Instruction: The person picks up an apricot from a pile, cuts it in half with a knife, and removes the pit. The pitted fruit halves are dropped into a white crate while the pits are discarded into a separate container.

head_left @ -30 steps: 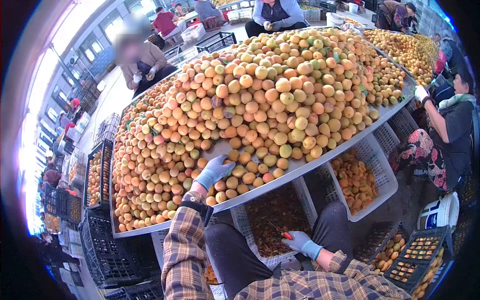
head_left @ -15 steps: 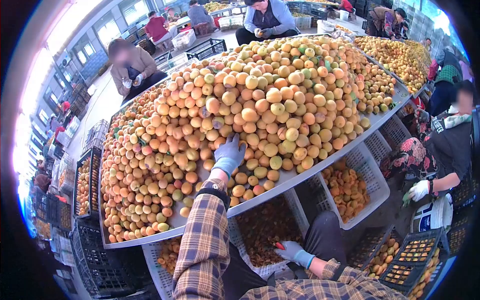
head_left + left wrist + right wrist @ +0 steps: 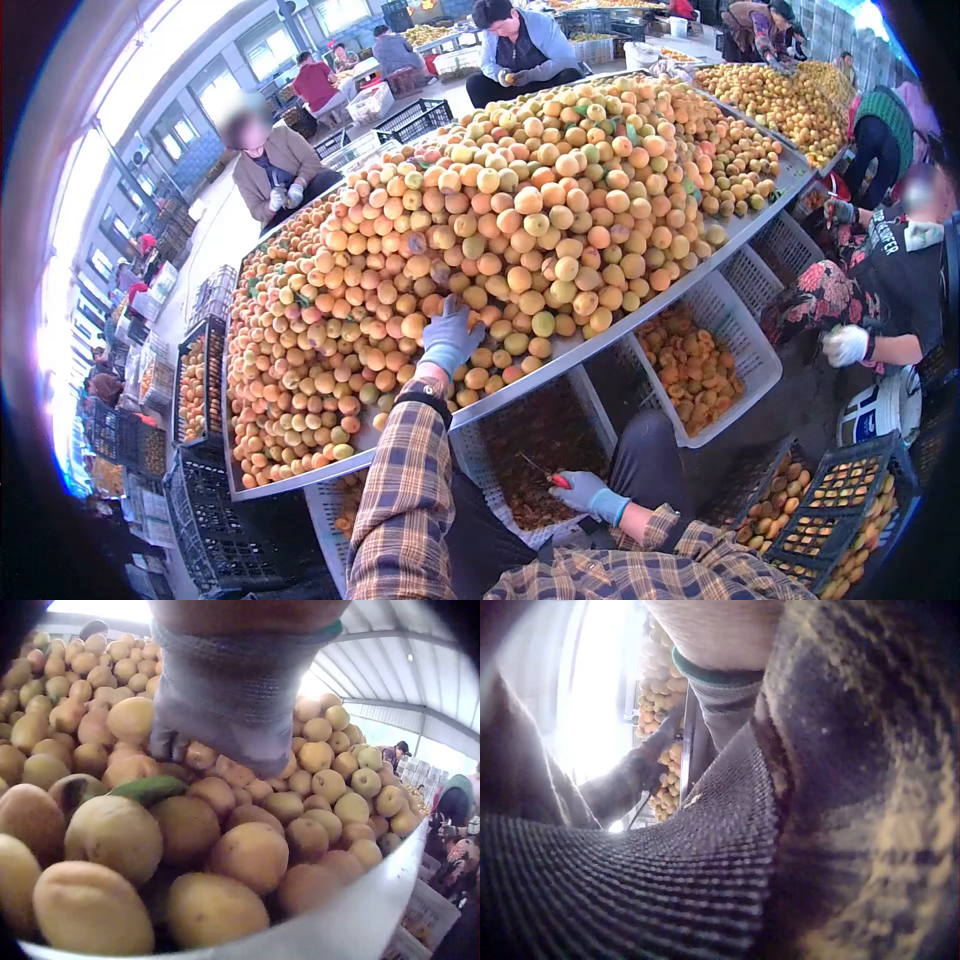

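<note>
My gloved left hand (image 3: pixel 452 338) reaches onto the near side of a large heap of apricots (image 3: pixel 560 200), its fingers on the fruit and its thumb spread apart. In the left wrist view the grey glove (image 3: pixel 232 712) hangs over the apricots (image 3: pixel 250 857), its fingertips mostly hidden. My gloved right hand (image 3: pixel 590 495) grips a small knife with a red handle (image 3: pixel 560 481), its thin blade pointing up and left over a white crate (image 3: pixel 598 405) of dark scraps. Sleeve cloth and trousers fill most of the right wrist view; the knife is hidden there.
A metal table (image 3: pixel 570 357) with a raised rim holds the heap. To the right, a white crate (image 3: pixel 765 368) contains halved apricots. Black crates (image 3: pixel 830 500) of fruit stand at lower right. A person (image 3: pixel 870 290) sits at the right; others sit across the table.
My left hand moved from the table's near fruit up onto the heap, and its fingers remain on the apricots. The right hand keeps its knife, whose blade has turned slightly. The head view shifted.
</note>
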Demonstrator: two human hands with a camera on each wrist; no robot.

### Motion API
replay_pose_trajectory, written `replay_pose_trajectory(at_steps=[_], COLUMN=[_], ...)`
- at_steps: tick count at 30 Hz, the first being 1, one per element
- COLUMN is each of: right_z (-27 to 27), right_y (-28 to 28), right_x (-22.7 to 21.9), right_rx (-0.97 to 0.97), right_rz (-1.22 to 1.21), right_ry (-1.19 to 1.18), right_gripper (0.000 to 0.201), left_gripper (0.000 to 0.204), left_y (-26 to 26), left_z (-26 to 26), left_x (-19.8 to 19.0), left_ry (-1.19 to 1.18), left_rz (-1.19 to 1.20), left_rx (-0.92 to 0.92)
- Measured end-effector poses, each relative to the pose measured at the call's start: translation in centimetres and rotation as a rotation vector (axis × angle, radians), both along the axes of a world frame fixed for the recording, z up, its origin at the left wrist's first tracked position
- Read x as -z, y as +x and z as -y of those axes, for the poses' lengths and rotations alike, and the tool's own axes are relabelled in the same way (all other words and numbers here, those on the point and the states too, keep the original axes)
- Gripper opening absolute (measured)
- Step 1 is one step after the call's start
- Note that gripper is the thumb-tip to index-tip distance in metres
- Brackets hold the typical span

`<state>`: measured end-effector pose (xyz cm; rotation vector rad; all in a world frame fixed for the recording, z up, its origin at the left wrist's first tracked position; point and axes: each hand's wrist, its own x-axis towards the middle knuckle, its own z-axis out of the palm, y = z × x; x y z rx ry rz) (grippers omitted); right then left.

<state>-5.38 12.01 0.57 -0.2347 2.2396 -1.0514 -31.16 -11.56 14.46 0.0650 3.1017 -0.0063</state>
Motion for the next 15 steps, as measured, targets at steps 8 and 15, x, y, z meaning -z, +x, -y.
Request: replay_pose_trajectory(at_steps=[8,15], right_z=[-0.3,-0.2], right_y=[-0.1,0.1], right_x=[-2.1,-2.4], right_rx=[0.012,0.188], right_rz=[-0.021,-0.061], right_ry=[-0.062,-0.122], right_gripper=[0.038,0.048], left_gripper=[0.065,0.061], left_y=[5.3,7.8], left_z=[2.5,5.0], left_x=[3.2,3.7], left_ry=[0.151,0.467], left_rz=[-0.075,-0.136], left_rx=[0.101,0.191])
